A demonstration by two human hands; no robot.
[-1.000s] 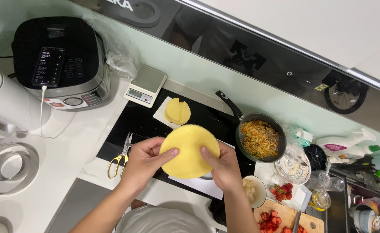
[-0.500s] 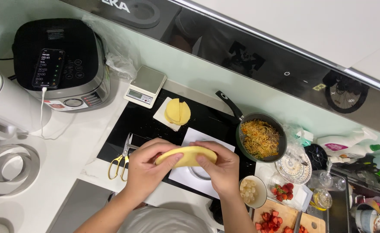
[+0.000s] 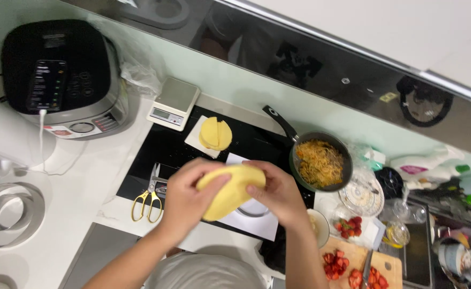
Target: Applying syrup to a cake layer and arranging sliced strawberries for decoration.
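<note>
1. Left hand (image 3: 184, 200) and right hand (image 3: 278, 192) both grip a folded yellow wrap (image 3: 229, 191).
2. The wrap is held above white paper (image 3: 251, 222) on the black hob (image 3: 166, 152).
3. Scissors (image 3: 149, 195) lie just left; a noodle pan (image 3: 320, 163) sits right.

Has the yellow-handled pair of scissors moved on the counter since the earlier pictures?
No. The scissors lie in the same spot at the left edge of the black cooktop.

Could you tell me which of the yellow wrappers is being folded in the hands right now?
The yellow wrapper pinched between both hands, above the white sheet; the other wrappers lie untouched, stacked on paper near the scale.
</note>
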